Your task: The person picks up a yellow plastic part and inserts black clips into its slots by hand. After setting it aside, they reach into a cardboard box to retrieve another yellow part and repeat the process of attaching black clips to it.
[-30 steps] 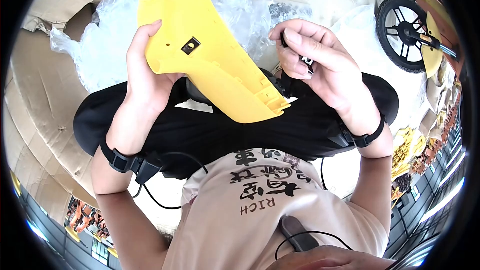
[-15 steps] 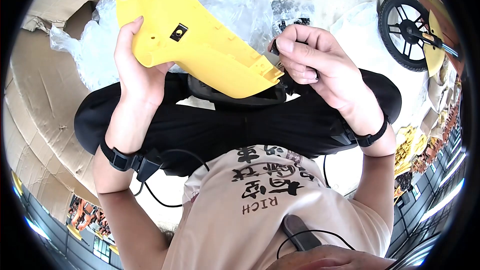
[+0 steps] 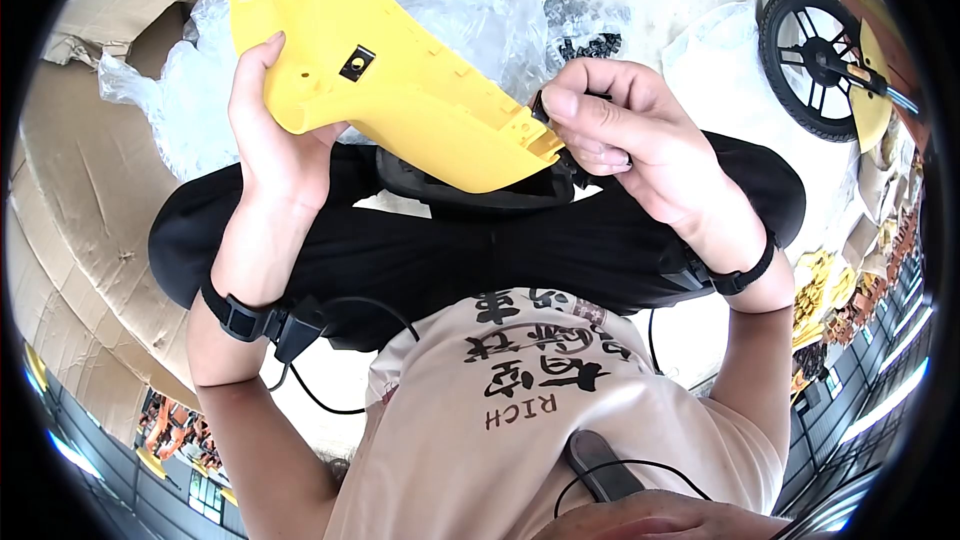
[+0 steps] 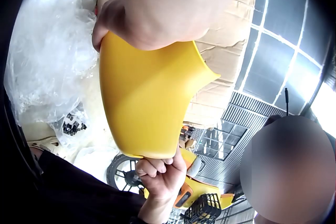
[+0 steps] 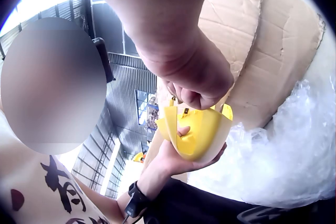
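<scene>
A curved yellow plastic panel (image 3: 400,100) is raised above the person's lap, its ribbed inner side facing up in the head view. The left hand (image 3: 275,145) grips its wide end, thumb on the inner face. A small black clip with a round hole (image 3: 357,63) sits on that face. Between thumb and forefinger the right hand (image 3: 640,130) pinches a small black piece (image 3: 541,105) right at the panel's narrow end. Another dark bit shows by its lower fingers. The left wrist view shows the panel's smooth outer side (image 4: 144,92), with the right hand's fingers (image 4: 152,167) at its lower end.
Crumpled clear plastic wrap (image 3: 205,80) lies behind the panel. A clear bag of small black parts (image 3: 590,30) is beyond the right hand. A black wheel (image 3: 810,60) stands at the right, flattened cardboard (image 3: 80,210) at the left. A black molded part (image 3: 480,195) is between the legs.
The panel and left hand have shifted up and left. The right hand has brought the small black piece from beside the panel to its narrow end.
</scene>
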Motion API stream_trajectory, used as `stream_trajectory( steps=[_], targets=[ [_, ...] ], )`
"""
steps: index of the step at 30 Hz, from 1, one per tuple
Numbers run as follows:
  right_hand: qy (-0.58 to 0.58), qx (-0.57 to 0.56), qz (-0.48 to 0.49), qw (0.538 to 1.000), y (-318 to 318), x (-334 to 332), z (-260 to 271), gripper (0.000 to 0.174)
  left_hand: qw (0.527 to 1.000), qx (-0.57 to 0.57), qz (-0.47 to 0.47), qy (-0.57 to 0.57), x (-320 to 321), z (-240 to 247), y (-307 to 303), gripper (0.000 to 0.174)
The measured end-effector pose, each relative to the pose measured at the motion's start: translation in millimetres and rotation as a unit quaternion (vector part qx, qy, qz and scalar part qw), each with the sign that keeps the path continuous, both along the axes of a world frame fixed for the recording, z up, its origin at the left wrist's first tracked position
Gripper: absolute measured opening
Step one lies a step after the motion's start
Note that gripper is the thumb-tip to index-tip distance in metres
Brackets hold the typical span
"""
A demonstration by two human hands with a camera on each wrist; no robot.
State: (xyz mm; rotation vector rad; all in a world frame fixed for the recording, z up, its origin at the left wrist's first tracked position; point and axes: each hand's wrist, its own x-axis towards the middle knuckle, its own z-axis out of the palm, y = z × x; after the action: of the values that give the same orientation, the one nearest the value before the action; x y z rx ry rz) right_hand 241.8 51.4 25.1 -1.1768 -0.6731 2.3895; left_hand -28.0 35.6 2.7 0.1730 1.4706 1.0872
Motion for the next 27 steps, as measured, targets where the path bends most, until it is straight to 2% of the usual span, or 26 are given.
stream_trajectory(
  steps=[3, 5, 6, 8, 12, 14, 20, 27],
  targets=[
    [-0.024, 0.037, -0.008, 0.999, -2, -1, 1, 0.019, 1.000, -0.002, 0.007, 0.006, 0, 0, 0, 0.047],
    [-0.110, 0.112, 0.037, 0.987, -2, -2, 7, 0.018, 1.000, -0.005, 0.012, 0.012, 0, -1, 0, 0.047],
    [-0.109, 0.112, 0.037, 0.987, -2, -2, 6, 0.018, 1.000, -0.007, 0.016, 0.014, 0, -2, -1, 0.047],
    [-0.113, 0.190, 0.037, 0.975, -3, -3, 4, 0.018, 1.000, -0.008, 0.019, 0.017, 0, -2, -1, 0.047],
    [-0.110, 0.185, 0.014, 0.976, -7, -4, 1, 0.017, 0.999, 0.000, 0.019, 0.027, 2, -4, 0, 0.047],
    [-0.065, 0.076, -0.009, 0.995, -8, -2, -2, 0.013, 0.999, 0.002, 0.020, 0.033, 2, -4, -1, 0.047],
    [-0.018, 0.008, -0.030, 0.999, -7, -1, -1, 0.013, 0.999, -0.005, 0.004, 0.037, 2, -6, -1, 0.047],
    [-0.094, 0.157, -0.055, 0.982, -17, -9, -3, 0.015, 0.998, -0.003, 0.022, 0.059, 6, -9, 0, 0.046]
  ],
)
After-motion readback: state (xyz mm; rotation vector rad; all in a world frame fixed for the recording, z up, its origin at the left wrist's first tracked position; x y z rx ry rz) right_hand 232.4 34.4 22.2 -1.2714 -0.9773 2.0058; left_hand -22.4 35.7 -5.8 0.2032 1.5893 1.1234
